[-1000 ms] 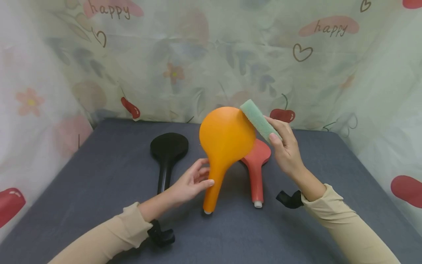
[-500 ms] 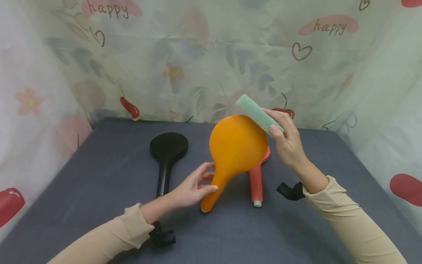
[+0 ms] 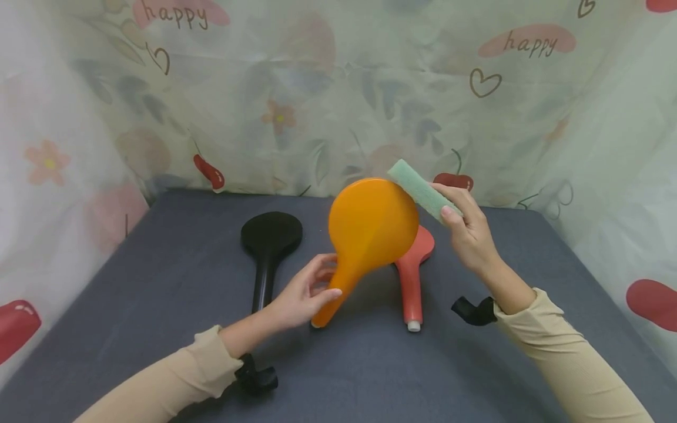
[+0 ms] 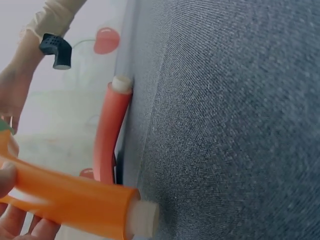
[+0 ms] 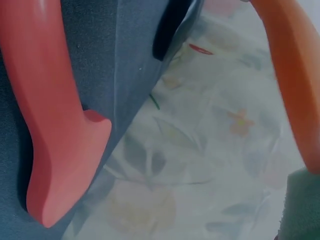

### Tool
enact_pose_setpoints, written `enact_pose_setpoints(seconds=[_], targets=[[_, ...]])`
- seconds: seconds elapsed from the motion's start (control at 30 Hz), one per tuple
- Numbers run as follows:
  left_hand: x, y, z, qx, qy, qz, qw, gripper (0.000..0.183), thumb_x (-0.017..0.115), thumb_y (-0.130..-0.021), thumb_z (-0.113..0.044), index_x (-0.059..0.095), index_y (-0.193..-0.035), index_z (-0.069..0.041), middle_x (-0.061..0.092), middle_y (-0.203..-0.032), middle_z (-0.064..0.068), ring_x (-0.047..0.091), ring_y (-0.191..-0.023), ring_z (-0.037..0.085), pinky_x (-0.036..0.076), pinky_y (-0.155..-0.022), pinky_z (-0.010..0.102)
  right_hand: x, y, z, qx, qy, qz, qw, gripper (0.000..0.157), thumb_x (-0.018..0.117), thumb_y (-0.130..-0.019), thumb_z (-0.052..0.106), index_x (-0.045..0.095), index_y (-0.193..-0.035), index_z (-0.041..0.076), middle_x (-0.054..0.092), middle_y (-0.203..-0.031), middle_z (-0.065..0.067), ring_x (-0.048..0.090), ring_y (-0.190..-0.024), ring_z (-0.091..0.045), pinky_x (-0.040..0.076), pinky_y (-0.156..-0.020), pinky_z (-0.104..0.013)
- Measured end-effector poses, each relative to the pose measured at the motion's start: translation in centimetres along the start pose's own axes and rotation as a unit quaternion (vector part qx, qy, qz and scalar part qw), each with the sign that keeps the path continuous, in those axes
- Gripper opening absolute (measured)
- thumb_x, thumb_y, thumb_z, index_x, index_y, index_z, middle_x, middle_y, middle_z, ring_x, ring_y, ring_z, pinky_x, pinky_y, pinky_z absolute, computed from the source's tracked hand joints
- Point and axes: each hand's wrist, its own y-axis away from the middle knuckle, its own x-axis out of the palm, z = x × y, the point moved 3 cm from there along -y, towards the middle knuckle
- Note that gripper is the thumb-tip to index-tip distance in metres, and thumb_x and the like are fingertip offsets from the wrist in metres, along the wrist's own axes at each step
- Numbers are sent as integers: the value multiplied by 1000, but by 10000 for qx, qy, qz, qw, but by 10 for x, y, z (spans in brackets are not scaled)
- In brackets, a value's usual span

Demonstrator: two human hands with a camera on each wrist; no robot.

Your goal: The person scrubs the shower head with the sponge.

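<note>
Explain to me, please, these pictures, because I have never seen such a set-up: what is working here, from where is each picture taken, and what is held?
No machine is working here: a person uses two bare hands. The head picture comes from a camera worn on the head, looking forward and down. The other two come from cameras on the wrists, so they show things close and tilted.

The left hand holds an orange paddle by its handle, with the round end raised. The right hand holds a green sponge against that round end's edge.

On the dark grey table lie a black paddle and a red paddle, which the orange one partly hides in the head picture.
</note>
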Motion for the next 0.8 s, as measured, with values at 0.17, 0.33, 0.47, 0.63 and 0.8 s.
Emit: enact_pose_setpoints(seconds=[0.17,0.33,0.47,0.63,0.8], targets=[[3,0,-2,156,-275,-233,9992,51,60,-88,-1,37,-133,-2,54,-128,22,56,-114,34,53,-90,33,0,-4,5,-163,6,-23,9999,37,40,-95,12,53,-128,6,45,-120,21,42,-103,-5,33,-81,-27],[6,0,-2,244,-616,-426,9969,51,64,-86,-2,41,-131,-4,57,-126,19,59,-111,32,53,-89,34,3,-10,13,-473,67,-34,9989,35,43,-96,17,55,-126,5,48,-124,10,42,-105,-5,34,-81,-27],[7,2,-4,341,-953,-623,9929,50,66,-84,-3,44,-129,-5,60,-123,18,61,-108,29,52,-91,38,3,-12,18,-647,220,-3,9977,34,44,-95,18,57,-124,5,51,-126,-9,42,-108,-3,35,-81,-28],[6,4,-6,405,-1348,-866,9863,49,67,-83,-2,46,-127,-6,62,-120,16,62,-108,26,50,-94,41,-3,-11,17,-390,431,-20,9983,33,46,-92,15,61,-120,5,51,-124,-17,42,-108,-2,37,-80,-25],[6,4,-9,276,-1488,-1010,9833,47,68,-83,-3,48,-126,-6,63,-119,16,62,-107,26,51,-92,40,-7,-12,15,-157,567,-85,9982,32,47,-91,13,63,-117,3,51,-120,-20,41,-107,1,37,-80,-26]])
